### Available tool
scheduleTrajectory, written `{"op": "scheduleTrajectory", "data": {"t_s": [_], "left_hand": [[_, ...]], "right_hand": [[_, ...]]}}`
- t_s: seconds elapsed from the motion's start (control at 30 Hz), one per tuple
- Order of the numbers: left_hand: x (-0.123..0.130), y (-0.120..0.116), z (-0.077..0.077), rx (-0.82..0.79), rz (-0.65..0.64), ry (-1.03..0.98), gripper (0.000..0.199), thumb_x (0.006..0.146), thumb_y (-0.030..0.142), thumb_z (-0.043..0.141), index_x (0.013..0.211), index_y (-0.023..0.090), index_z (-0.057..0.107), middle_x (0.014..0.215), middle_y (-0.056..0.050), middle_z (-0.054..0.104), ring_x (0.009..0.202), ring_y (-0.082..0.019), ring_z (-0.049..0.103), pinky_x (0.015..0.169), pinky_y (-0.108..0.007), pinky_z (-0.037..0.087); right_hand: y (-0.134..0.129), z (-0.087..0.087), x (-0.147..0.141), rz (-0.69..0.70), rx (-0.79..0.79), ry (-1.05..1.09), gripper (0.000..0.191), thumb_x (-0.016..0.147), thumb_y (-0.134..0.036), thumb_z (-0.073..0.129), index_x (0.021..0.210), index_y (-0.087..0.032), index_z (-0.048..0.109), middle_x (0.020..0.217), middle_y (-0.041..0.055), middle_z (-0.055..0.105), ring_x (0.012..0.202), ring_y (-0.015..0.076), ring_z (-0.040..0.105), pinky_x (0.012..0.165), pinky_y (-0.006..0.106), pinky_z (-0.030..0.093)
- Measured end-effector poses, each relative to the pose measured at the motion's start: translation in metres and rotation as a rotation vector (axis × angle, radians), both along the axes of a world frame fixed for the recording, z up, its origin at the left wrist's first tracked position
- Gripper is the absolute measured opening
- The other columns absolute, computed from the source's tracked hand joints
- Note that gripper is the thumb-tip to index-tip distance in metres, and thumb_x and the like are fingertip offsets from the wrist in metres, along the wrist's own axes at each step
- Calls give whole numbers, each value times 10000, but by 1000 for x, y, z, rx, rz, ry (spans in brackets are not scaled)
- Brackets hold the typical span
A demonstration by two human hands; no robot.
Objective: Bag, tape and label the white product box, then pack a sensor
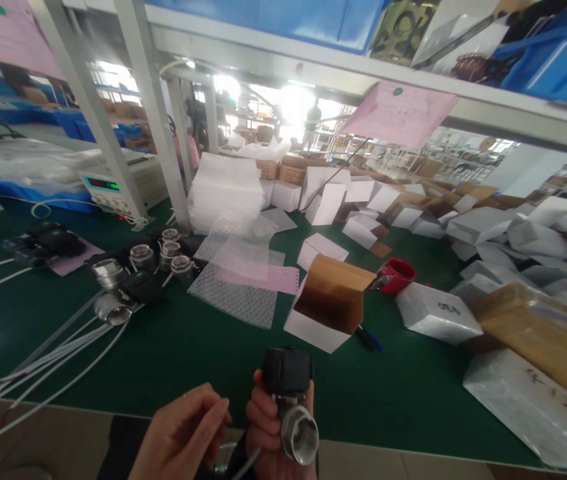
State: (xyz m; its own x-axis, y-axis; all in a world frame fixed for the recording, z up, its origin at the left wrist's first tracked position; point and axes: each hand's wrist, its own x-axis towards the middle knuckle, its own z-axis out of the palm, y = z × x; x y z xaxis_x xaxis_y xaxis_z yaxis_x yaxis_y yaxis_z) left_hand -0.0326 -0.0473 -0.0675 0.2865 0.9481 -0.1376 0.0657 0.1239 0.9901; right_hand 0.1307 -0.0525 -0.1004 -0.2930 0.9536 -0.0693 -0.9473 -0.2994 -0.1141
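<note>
My right hand [268, 427] is wrapped around an electric ball valve [290, 393] near the table's front edge. The valve has a black actuator on top, and its round metal port faces me. A pale cable [247, 465] runs below it. Beside it, apart from the valve, my left hand [183, 430] is closed, thumb against forefinger; whether anything is pinched there is hidden. Just beyond stands a white carton [320, 339] with its brown inside showing and its flap up. Bubble wrap sheets [236, 303] lie left of the carton, with a pink paper [283, 279] among them.
Several more valves [113, 310] with white cables stand at left. A power supply [108, 187] is behind them. On the right are a red tape roll [397, 275], a wrapped white box [438, 312], a blue pen-like tool [370, 338] and piled cartons [483, 223]. A shelf [263, 57] spans overhead.
</note>
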Motion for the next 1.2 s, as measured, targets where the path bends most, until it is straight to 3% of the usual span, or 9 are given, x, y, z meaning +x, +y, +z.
{"op": "scheduleTrajectory", "data": {"t_s": [0.2,0.37,0.5,0.6,0.7,0.8,0.9,1.03,1.2], "left_hand": [[2,0,-11,0,-73,30,530,991,634,552,705,198,646,676,16,567,571,-121,547,540,-176,464],[5,-2,-10,18,-69,60,550,1003,628,534,685,191,632,666,17,566,561,-112,530,543,-179,443],[2,4,-6,-33,-28,13,583,930,745,568,791,191,681,666,16,586,550,-121,559,514,-186,460],[-1,13,7,-105,-47,-94,662,876,823,560,1019,192,700,721,10,626,539,-140,594,506,-215,496],[-2,23,26,-161,-183,-102,701,918,796,491,1240,189,632,844,-31,696,580,-181,646,548,-267,539],[1,31,41,-85,-286,76,505,886,545,680,1271,223,626,1013,-42,733,795,-225,697,693,-278,548],[2,35,42,-2,-237,201,283,821,374,721,1062,226,698,977,-14,718,929,-241,666,796,-273,509],[0,29,31,-149,-73,-27,295,819,465,716,992,226,700,886,10,666,812,-195,623,706,-242,501],[6,10,41,-647,178,-498,450,697,528,818,1015,228,709,832,8,678,704,-162,605,544,-188,456]], "right_hand": [[-7,-38,-4,33,205,247,579,987,-568,712,1163,-16,720,599,-78,495,344,-19,241,297,26,283],[-6,-50,-3,23,256,207,556,968,-650,668,1082,-111,741,503,-109,451,257,4,167,219,74,204],[-10,-15,17,38,31,-304,764,816,-868,658,942,-121,759,487,-29,541,323,63,350,313,158,325],[-13,15,30,-198,-133,-954,656,726,-788,798,943,-171,748,711,51,711,605,188,635,568,268,537],[-10,34,30,-278,176,-1587,564,642,-568,898,1046,-205,745,920,70,754,793,272,682,698,343,547],[-6,45,24,-310,517,-2042,496,653,-438,905,1032,-163,742,899,119,740,767,321,686,645,375,508],[-4,60,27,-225,681,-2126,535,706,-507,916,1057,-141,745,896,134,729,770,330,682,626,383,496],[0,75,49,-24,669,-1920,389,926,-567,729,1094,-218,756,949,81,716,819,262,674,687,340,504],[-6,28,44,-232,630,-2016,290,1018,-243,481,780,-222,644,746,39,633,668,198,598,598,295,377]]}}
